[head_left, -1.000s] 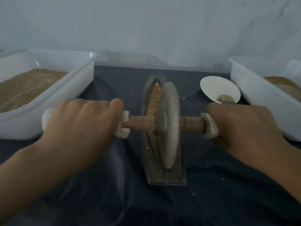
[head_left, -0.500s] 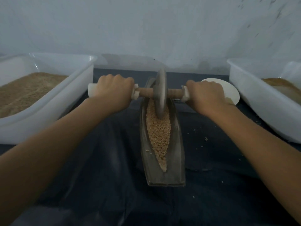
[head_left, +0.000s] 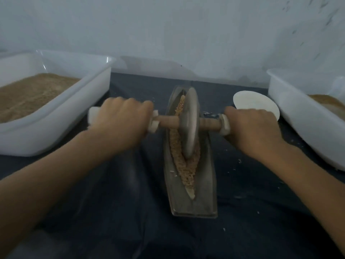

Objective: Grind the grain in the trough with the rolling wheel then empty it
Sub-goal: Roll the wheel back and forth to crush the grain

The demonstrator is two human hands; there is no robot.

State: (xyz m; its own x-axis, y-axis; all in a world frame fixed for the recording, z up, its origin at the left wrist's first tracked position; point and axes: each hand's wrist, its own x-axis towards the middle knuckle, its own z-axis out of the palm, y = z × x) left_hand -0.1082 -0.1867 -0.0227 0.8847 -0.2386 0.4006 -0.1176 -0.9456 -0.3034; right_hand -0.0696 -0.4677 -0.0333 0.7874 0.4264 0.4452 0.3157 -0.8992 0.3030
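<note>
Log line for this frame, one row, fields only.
phase: grinding | left hand: grips axle handle | right hand: grips axle handle | wheel: in trough, mid-length | grain: in trough, not emptied

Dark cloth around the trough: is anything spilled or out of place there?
Yes, a little. Pale crumbs lie scattered on the dark cloth right of the trough, with a few flecks on its inner left wall, outside the grain. Nothing looks damaged.
</note>
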